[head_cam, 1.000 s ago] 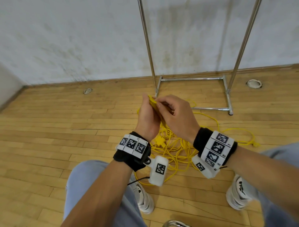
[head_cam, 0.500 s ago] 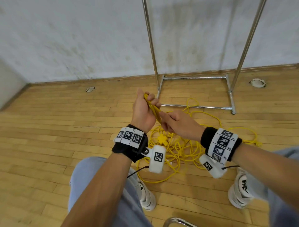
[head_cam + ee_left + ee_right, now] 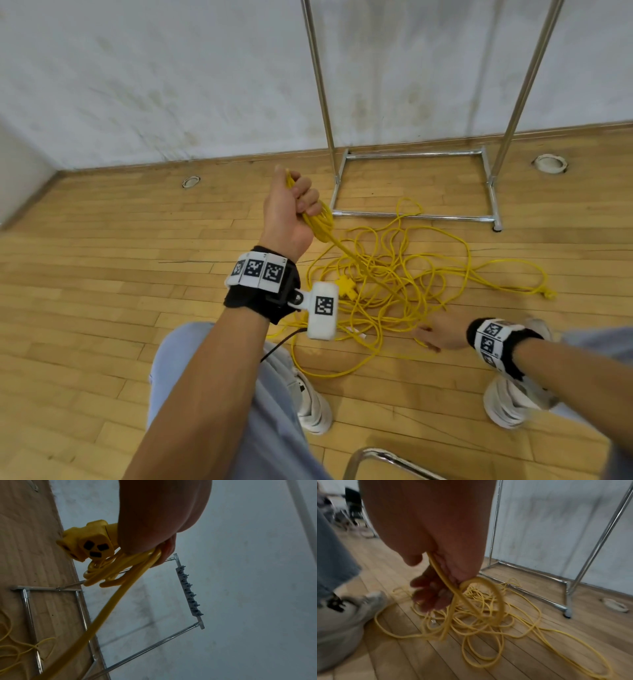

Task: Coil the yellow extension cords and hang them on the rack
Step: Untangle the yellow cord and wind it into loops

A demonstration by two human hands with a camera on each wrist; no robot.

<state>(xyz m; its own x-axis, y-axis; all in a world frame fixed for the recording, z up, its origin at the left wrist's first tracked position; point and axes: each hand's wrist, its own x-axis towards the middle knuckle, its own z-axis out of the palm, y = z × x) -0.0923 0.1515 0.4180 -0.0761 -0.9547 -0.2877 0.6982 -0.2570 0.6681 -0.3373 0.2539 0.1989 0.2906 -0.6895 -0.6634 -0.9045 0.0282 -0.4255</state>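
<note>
- Low at the near right, the right hand [image 3: 442, 334] was held down at the floor, its fingers curled round a strand of the yellow extension cord [image 3: 447, 586].
- Just beyond it, the loose tangle [image 3: 394, 284] was spread across the wooden floor [image 3: 102, 274], left and far of that hand.
- Higher, left of centre, the left hand [image 3: 291, 212] was closed on a small coil [image 3: 111, 574] and triple socket [image 3: 89, 545]; one strand was run down and right to the tangle.
- Farthest, the metal rack [image 3: 411, 154] was stood against the wall.
</note>
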